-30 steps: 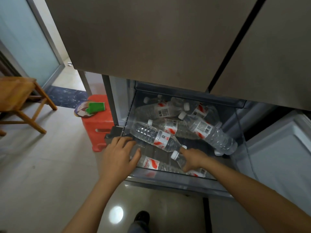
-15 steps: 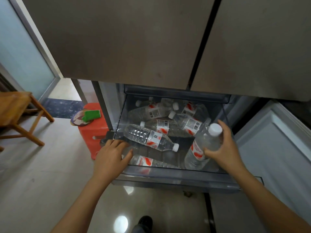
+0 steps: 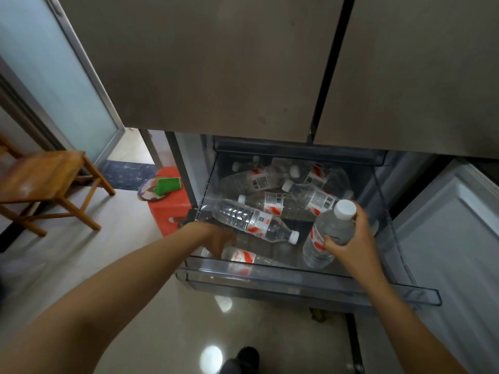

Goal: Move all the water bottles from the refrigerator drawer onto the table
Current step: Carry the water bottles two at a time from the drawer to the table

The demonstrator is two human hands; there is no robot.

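While my right hand (image 3: 353, 247) grips one water bottle (image 3: 330, 230) above the near right of the refrigerator drawer (image 3: 270, 275), at least five others (image 3: 256, 225) lie inside. My left hand (image 3: 221, 238) dips toward the near-left bottle (image 3: 243, 257); whether it grasps, I cannot tell. Barely begun, I judge.

The clear plastic water bottle (image 3: 334, 228) in my right hand (image 3: 351, 247) has a white cap and a red-and-white label. In the translucent grey plastic refrigerator drawer (image 3: 270, 271), the other clear bottles (image 3: 251, 220) show the same white caps and red-and-white labels, some with black barcodes. Above the drawer, the flat metal refrigerator doors (image 3: 216, 63) are dull brown-grey. Left of the drawer is a red plastic stool (image 3: 164, 211) bearing a green rectangular block (image 3: 168, 184). Farther left is an orange-brown wooden stool (image 3: 46, 174). Below the drawer, the glossy tiled floor (image 3: 67, 252) is beige.
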